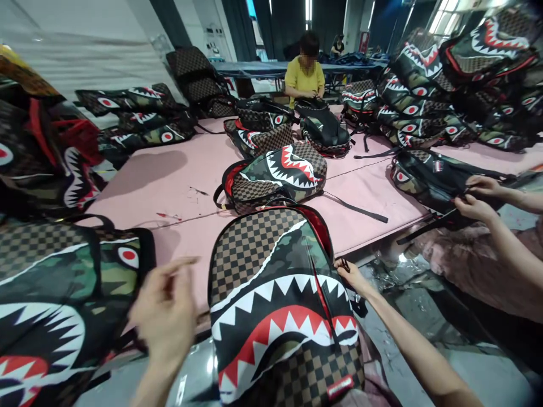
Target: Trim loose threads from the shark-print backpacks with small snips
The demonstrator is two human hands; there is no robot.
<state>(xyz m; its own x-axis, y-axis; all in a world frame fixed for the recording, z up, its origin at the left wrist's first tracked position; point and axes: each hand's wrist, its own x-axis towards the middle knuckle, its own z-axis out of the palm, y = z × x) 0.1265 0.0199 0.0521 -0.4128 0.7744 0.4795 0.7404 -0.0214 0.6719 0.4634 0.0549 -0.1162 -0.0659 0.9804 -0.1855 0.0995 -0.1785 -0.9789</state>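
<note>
A checkered and camouflage backpack (pixel 292 299) with a printed shark mouth stands upright in front of me, its top zipper partly open and red lining showing. At its right edge, my right hand (pixel 350 274) has its fingers pinched together on a small dark part that I cannot make out. My left hand (pixel 167 308) is raised left of the backpack, slightly blurred, fingers apart and touching nothing. Another shark backpack (pixel 271 175) lies on the pink table just behind, with its lining showing.
More backpacks (pixel 63 305) stand at the left and are piled (pixel 419 96) at the back right. Loose threads lie on the pink table (pixel 169 186). Another person's hands (pixel 475 198) work on a bag at the right; a person in yellow (pixel 304 76) is across the table.
</note>
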